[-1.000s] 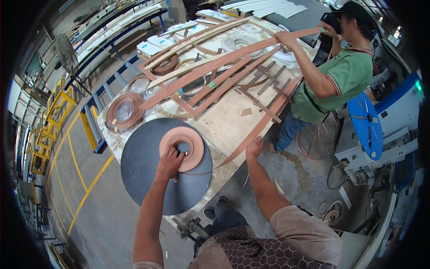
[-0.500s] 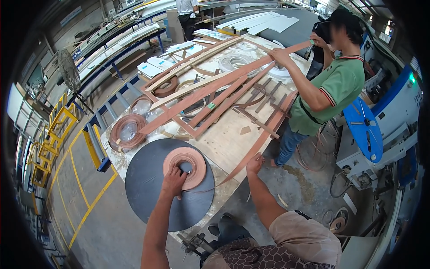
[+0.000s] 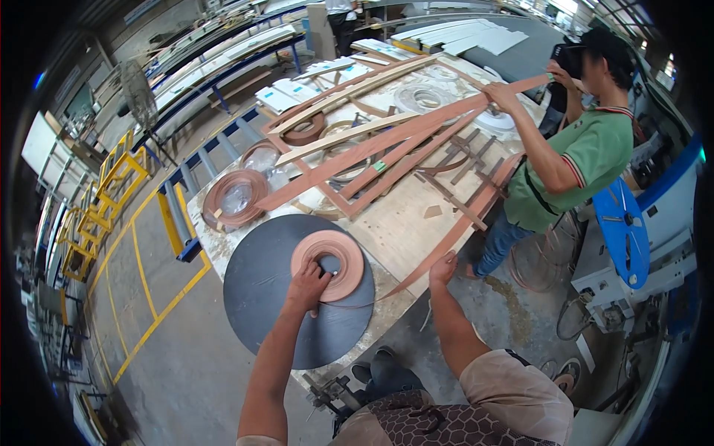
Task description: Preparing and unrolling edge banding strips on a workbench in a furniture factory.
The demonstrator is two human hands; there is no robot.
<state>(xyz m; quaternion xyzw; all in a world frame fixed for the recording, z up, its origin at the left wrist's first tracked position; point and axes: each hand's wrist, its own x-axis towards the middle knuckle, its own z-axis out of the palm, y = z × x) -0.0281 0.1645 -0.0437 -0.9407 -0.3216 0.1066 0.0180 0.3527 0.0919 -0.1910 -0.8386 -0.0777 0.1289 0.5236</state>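
Note:
A coil of brown edge banding [image 3: 351, 262] lies flat on a round dark turntable disc [image 3: 249, 290] at the near corner of the table. My left hand [image 3: 308, 287] is closed on the coil's near left side, with its bent fingers reaching into the central hole. From the coil, a loose strip of banding [image 3: 418, 278] runs right and away along the table's edge. My right hand [image 3: 443, 269] pinches this strip between thumb and fingers, just over that edge.
Across the table, a co-worker in a green shirt [image 3: 606, 145] holds a long brown board [image 3: 416, 123]. A brown frame [image 3: 346, 206], another brown coil [image 3: 216, 201] and white coils [image 3: 424, 98] rest there. A blue oval reel [image 3: 621, 230] stands right, a roller conveyor [image 3: 178, 215] left.
The whole view has shifted, so the table and co-worker appear farther right. Both my hands keep their holds on the coil and the strip.

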